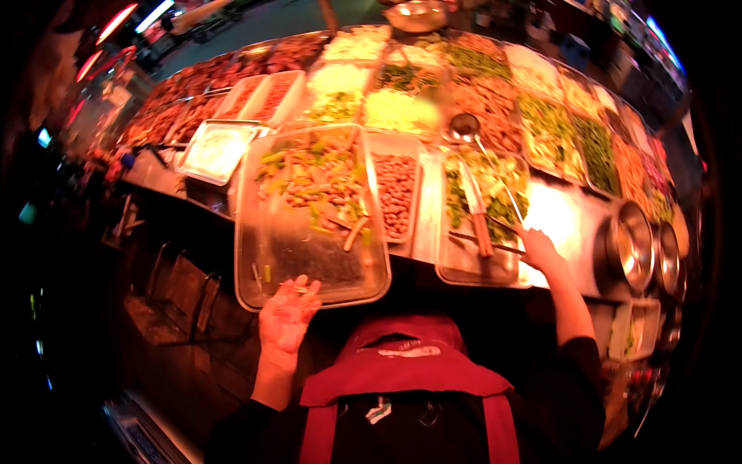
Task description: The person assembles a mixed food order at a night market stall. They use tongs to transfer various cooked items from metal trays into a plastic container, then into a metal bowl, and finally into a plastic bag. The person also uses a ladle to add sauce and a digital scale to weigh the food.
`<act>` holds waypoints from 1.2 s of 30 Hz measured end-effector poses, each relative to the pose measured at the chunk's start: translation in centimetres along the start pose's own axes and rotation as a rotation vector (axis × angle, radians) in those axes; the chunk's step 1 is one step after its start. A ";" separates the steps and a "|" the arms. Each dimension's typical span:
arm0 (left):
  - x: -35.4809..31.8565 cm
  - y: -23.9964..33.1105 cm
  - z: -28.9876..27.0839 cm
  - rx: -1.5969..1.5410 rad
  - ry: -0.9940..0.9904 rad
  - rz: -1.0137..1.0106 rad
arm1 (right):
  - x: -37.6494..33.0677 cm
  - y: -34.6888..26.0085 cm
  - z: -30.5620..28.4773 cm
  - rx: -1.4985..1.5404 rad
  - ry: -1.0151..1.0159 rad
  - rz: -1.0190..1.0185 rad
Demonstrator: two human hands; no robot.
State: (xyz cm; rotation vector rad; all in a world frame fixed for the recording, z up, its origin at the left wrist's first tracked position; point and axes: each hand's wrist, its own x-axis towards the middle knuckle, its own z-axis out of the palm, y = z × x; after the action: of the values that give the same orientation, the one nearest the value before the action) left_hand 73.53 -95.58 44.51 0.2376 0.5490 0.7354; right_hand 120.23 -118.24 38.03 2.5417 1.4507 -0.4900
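Note:
My left hand [284,319] is palm up at the near edge of a large clear tray [309,259], its fingers apart and loosely bent. Chopped green and pale vegetable pieces [317,182] lie mostly in the tray's far half. On the right, my right hand [542,251] is closed around thin dark sticks that look like chopsticks [487,243]. They reach over a tray of leafy greens [456,203]. Across that same tray lie a knife [475,209] with a brown handle and a ladle [465,127] with a long metal handle.
A narrow tub of peanuts [394,193] stands between the two trays. Several food trays [549,135] fill the counter behind. A bright white tray [220,151] sits at left, metal bowls [635,246] at right. Below them is a small bin [635,329].

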 end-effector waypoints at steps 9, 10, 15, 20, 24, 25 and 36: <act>1.8 1.6 -1.4 -0.022 -0.009 -0.053 | -7.5 -2.3 -15.1 -0.370 0.123 0.173; 2.2 2.0 -2.1 -0.062 -0.009 -0.087 | -9.3 -3.9 -16.2 -0.359 0.283 0.144; 3.0 4.6 -3.4 0.114 -0.088 -0.078 | -11.6 -16.6 -16.1 0.602 0.355 0.173; 5.2 6.9 -3.6 0.133 -0.072 -0.142 | -7.7 -31.7 -10.8 0.343 0.509 -0.123; 5.3 7.6 -2.7 0.182 -0.073 -0.186 | -4.9 -39.7 -11.9 0.431 0.307 -0.014; 5.1 7.5 -2.6 0.188 -0.062 -0.204 | -3.7 -40.7 -11.3 0.404 0.373 -0.009; 2.9 7.1 -3.3 0.205 -0.043 -0.156 | 4.6 -42.2 -7.9 0.210 0.606 0.100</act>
State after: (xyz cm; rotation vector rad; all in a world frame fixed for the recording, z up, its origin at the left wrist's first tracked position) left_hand 69.45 -88.40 43.41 0.3959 0.5954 0.5215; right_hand 87.64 -90.52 44.17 3.0838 1.4841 0.1809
